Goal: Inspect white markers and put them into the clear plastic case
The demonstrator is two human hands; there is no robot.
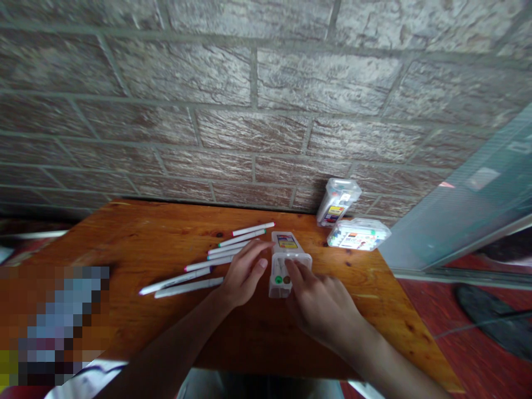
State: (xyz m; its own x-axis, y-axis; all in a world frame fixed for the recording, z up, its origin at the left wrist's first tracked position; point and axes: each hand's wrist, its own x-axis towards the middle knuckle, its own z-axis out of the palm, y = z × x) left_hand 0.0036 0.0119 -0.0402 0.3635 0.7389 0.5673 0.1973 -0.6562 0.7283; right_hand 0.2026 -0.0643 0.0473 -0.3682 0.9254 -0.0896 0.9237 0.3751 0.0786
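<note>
A clear plastic marker case (279, 291) lies open on the wooden table in front of me, its labelled lid (286, 242) folded back toward the wall. Inside it a green marker end (278, 280) and a brown marker end (286, 280) show. My right hand (322, 299) is at the case's right side, fingers bent down into its opening; its fingertips are partly hidden. Just left of the case is my left hand (245, 274), thumb and fingers apart, with nothing visible between them. Several white markers (199, 273) with coloured ends lie loose beside and partly behind it.
Two more clear marker cases are at the back right: an upright one (337, 202) by the brick wall (224, 133) and another (359, 235) in front of it. The table (374, 310) ends at the right above a red floor. A blurred-out patch (62, 316) covers the left.
</note>
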